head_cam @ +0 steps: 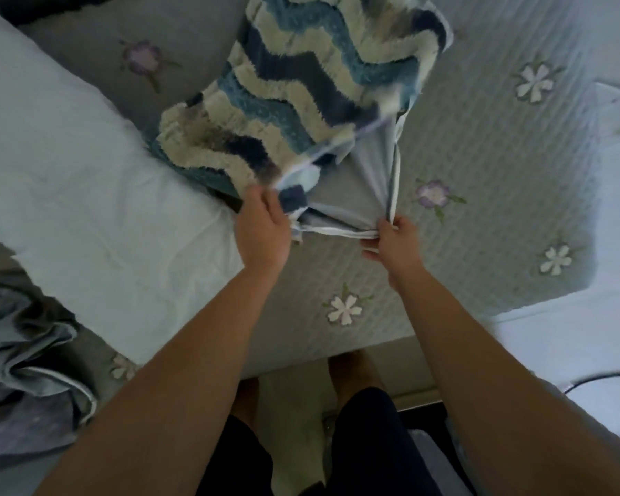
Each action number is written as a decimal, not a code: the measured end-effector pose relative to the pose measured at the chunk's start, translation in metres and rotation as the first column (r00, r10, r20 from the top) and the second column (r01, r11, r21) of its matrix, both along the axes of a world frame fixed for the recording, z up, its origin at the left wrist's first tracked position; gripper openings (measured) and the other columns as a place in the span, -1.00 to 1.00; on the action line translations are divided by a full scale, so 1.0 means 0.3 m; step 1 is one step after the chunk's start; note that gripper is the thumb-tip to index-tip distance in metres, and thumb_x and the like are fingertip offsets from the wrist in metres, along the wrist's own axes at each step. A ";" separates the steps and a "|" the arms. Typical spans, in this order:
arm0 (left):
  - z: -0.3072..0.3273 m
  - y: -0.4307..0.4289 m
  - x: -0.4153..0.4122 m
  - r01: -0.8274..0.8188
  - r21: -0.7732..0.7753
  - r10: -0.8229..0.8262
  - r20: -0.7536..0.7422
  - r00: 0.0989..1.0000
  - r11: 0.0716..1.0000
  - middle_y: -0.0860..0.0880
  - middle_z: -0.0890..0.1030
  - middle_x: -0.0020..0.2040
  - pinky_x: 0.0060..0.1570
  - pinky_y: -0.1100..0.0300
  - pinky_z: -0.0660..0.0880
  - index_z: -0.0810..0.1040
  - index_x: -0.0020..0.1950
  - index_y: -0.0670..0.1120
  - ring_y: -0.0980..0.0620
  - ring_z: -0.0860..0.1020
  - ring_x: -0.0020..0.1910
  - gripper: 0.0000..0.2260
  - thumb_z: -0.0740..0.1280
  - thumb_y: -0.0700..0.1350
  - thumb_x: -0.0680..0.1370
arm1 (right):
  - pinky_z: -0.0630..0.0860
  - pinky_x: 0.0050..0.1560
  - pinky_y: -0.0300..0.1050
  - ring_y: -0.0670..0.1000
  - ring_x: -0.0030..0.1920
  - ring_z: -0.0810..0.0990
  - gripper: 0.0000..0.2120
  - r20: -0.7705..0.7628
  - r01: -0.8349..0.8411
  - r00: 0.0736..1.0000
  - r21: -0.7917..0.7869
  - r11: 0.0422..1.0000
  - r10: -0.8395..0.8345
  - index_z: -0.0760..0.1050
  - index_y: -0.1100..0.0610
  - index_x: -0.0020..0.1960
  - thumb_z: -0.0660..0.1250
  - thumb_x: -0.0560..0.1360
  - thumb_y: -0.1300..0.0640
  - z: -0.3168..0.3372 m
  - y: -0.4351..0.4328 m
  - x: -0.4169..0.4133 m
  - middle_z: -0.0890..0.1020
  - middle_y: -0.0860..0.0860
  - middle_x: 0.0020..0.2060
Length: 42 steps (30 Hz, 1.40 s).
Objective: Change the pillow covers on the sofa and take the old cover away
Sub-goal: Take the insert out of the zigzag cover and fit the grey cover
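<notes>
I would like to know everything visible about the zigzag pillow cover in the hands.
The zigzag pillow cover is tufted, fluffy-looking fabric with wavy bands of cream, teal and navy; its underside is plain pale blue-grey with white edging. It looks limp, held over the quilted sofa seat. Its open end faces the person: the left hand grips the tufted edge, the right hand pinches the plain edge. A white pillow lies beside it.

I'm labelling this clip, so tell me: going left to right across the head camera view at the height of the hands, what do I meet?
white pillow → left hand → zigzag cover, its open edge held between both hands → right hand → white embroidered flower
</notes>
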<state>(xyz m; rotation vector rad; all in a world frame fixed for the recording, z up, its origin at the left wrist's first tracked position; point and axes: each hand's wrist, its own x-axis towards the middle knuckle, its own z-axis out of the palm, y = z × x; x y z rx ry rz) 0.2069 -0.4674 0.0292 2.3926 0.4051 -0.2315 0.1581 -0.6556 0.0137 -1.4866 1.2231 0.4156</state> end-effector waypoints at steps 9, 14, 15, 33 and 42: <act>-0.018 0.129 -0.036 -0.166 0.269 0.236 -0.253 0.938 0.949 -0.25 0.43 0.26 0.01 -0.05 0.42 0.32 0.34 -0.17 -0.27 0.46 0.18 -0.58 0.23 -0.32 0.49 | 0.56 -0.29 -0.10 0.08 -0.23 0.60 -0.86 -0.241 -0.240 0.922 0.261 0.935 0.304 0.52 0.16 0.01 0.37 0.46 0.26 -0.063 0.007 0.061 0.60 0.12 -0.18; -0.013 0.102 0.027 0.239 0.101 -0.218 -0.180 0.959 0.966 -0.15 0.46 -0.12 -0.21 0.08 0.34 0.42 0.19 -0.20 -0.24 0.50 -0.10 -0.70 0.18 -0.38 0.47 | 0.61 -0.04 -0.10 -0.02 -0.06 0.65 -0.56 0.000 0.175 0.984 0.204 0.963 -0.178 0.58 0.13 0.18 0.42 0.44 -0.13 -0.078 -0.096 0.273 0.67 -0.01 -0.03; -0.001 0.084 0.045 0.263 0.107 -0.249 -0.123 0.961 0.959 -0.14 0.44 -0.13 -0.21 0.09 0.31 0.43 0.12 -0.23 -0.23 0.49 -0.11 -0.75 0.17 -0.38 0.47 | 0.58 0.01 -0.11 -0.03 -0.03 0.63 -0.56 0.077 0.108 0.990 0.105 0.989 -0.116 0.57 0.13 0.20 0.37 0.48 -0.16 -0.057 -0.109 0.307 0.65 -0.03 -0.03; 0.014 0.588 0.017 0.104 0.354 -0.054 -0.150 0.987 0.930 -0.16 0.23 0.50 0.41 -0.11 0.07 0.26 0.50 -0.06 -0.16 0.17 0.47 -0.54 0.10 0.11 0.65 | 0.33 0.23 -0.15 0.14 0.26 0.44 -0.55 0.253 -0.136 0.853 -0.737 0.662 0.456 0.37 0.19 0.39 0.27 0.51 0.15 0.066 0.324 0.208 0.42 0.17 0.31; -0.015 0.959 0.013 -0.792 0.100 0.782 -0.272 0.560 0.602 -0.09 0.02 0.59 0.52 -0.04 0.04 -0.06 0.60 -0.07 -0.11 0.07 0.55 -0.14 0.18 0.39 0.50 | 0.27 0.43 0.11 0.21 0.46 0.25 -0.24 -0.055 -0.934 0.254 -0.275 0.230 0.966 0.10 0.14 0.56 0.23 0.55 -0.27 0.029 0.852 0.281 0.20 0.17 0.50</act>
